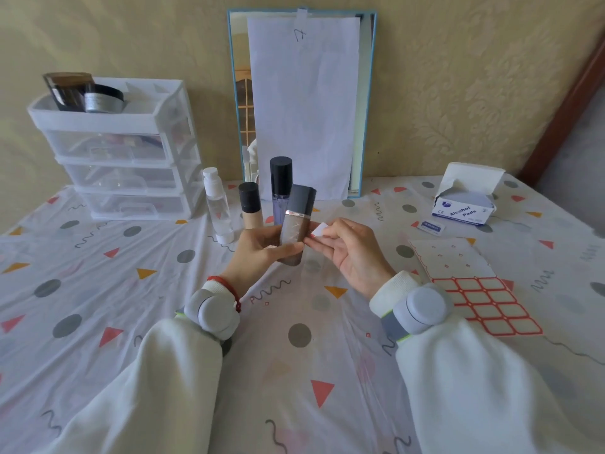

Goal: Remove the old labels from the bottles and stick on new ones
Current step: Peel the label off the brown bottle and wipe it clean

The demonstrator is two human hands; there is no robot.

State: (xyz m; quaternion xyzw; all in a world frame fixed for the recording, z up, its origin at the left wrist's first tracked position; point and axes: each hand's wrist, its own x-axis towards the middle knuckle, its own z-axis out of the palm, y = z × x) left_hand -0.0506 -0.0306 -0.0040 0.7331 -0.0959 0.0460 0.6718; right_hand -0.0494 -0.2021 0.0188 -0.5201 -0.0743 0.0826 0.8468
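Note:
My left hand (262, 249) grips a brown bottle (296, 224) with a dark grey cap, held upright above the table. My right hand (347, 250) pinches a small white label with a red edge (319, 230) right beside the bottle's right side. Behind stand a clear bottle with a white cap (217, 204), a beige bottle with a black cap (251, 204) and a tall lilac bottle with a black cap (281, 188). A sheet of red-bordered labels (484, 299) lies to the right, its upper part stripped.
A white drawer unit (121, 152) with dark jars on top stands at the back left. A mirror covered with paper (302, 103) leans on the wall. An open box of alcohol pads (465, 199) and a loose pad sachet (430, 227) lie at the back right.

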